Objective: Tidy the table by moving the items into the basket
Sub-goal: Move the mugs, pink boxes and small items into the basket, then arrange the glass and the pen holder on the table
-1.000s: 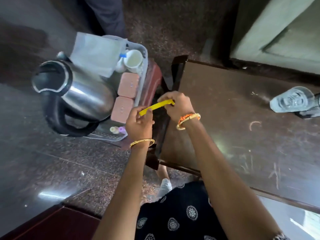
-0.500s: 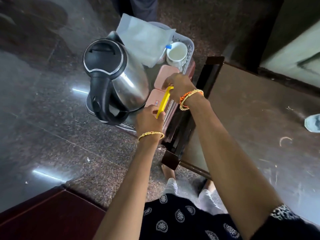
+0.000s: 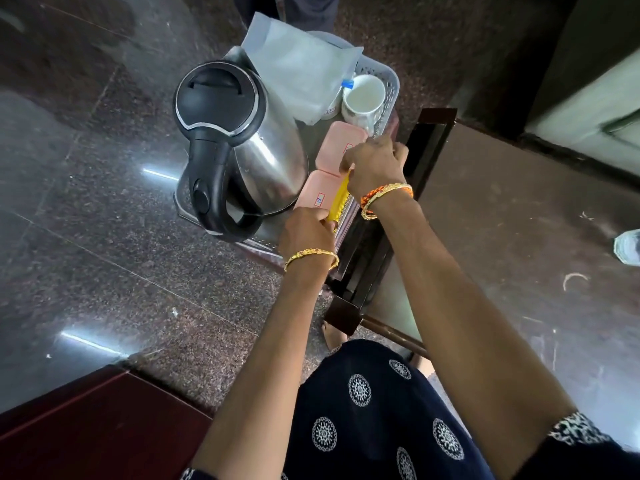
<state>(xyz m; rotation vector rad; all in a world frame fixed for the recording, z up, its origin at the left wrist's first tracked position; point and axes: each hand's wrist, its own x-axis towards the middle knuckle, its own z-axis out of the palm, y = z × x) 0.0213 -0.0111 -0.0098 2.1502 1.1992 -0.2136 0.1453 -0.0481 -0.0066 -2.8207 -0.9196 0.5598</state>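
A flat yellow strip (image 3: 338,201) lies lengthwise along the right inner edge of the grey basket (image 3: 390,85). My left hand (image 3: 306,232) grips its near end and my right hand (image 3: 374,164) grips its far end. The strip rests against two pink boxes (image 3: 341,146) in the basket. The basket also holds a steel kettle (image 3: 239,140) with a black lid and handle, a white cup (image 3: 363,98) and a pale plastic bag (image 3: 301,69). My hands hide both ends of the strip.
The basket sits on a small reddish stool beside the dark brown table (image 3: 519,209). A clear glass (image 3: 628,245) lies on the table at the right edge. Polished stone floor surrounds the stool; a dark red surface (image 3: 79,420) is at bottom left. Someone's legs stand behind the basket.
Both hands carried the yellow strip from above the table edge over to the basket, turned it from crosswise to lengthwise, and lowered it beside the pink boxes.
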